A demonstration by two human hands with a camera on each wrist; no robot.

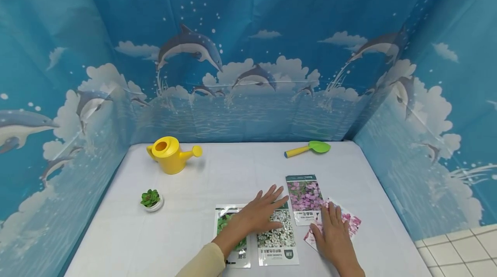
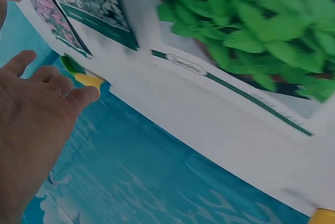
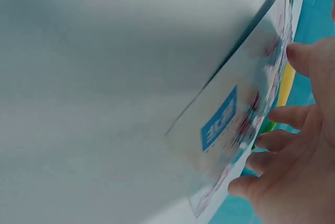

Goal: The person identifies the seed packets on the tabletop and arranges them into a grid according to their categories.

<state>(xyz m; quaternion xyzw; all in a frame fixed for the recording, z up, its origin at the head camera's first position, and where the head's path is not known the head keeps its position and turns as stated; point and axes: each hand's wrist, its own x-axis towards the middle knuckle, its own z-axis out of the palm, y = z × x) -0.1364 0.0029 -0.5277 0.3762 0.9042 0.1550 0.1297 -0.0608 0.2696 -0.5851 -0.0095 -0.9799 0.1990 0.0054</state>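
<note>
My left hand (image 1: 262,213) is spread, fingers extended, over a seed packet with white flowers (image 1: 277,240). Its forearm crosses a packet with green leaves (image 1: 240,251), hiding part of it. In the left wrist view a gap shows below the left hand (image 2: 36,109). On the right, my right hand (image 1: 334,236) lies with straight fingers over a tilted packet with pink flowers (image 1: 354,224). The right wrist view shows this packet (image 3: 209,156) with a blue label, one edge slightly raised off the table. A purple-flower packet (image 1: 304,195) lies just beyond, partly overlapped by the pink one.
A yellow watering can (image 1: 171,156) stands at the back left of the white table (image 1: 186,234). Nearer on that side is a small potted succulent (image 1: 151,200). A green toy shovel (image 1: 319,146) with a yellow handle lies at the back right. Dolphin-print curtains (image 1: 248,108) enclose the table.
</note>
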